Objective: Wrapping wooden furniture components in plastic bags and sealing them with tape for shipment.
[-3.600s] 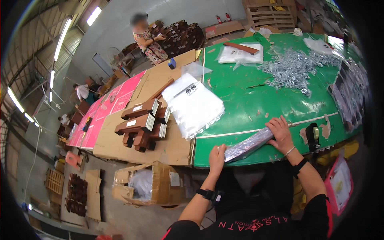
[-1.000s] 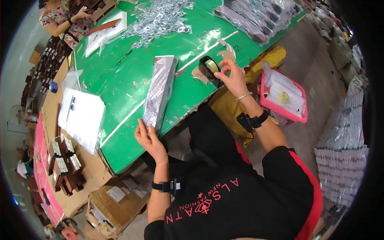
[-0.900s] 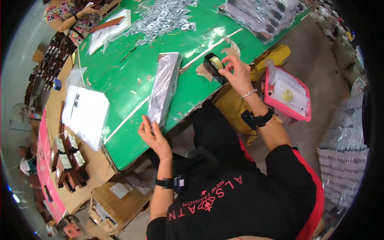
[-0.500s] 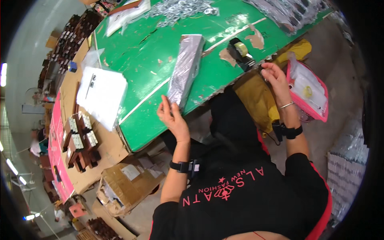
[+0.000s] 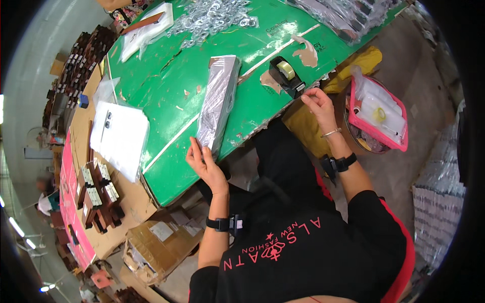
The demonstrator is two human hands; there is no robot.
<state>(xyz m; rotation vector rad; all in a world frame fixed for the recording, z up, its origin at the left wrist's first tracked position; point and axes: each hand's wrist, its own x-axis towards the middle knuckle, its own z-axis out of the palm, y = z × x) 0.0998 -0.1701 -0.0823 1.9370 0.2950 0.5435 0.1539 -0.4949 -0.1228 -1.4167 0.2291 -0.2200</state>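
Observation:
A long, narrow package in clear plastic, grey-brown inside, lies on the green table. My left hand is at its near end, thumb and forefinger closed about the lower left corner. A black tape dispenser with a yellowish roll stands near the table edge, right of the package. My right hand is just beside the dispenser's near end, thumb and forefinger pinched together. Whatever may lie between those fingertips is too small to make out.
A pile of metal rings and white plastic bags lie on the table. More wrapped packages are at the far right. Brown pieces with white ends sit at left. A pink basket stands right of my right hand, a carton below.
My right hand has come closer to the tape dispenser, and its fingers have drawn together. My left hand stays at the package's near end. The whole view has shifted slightly.

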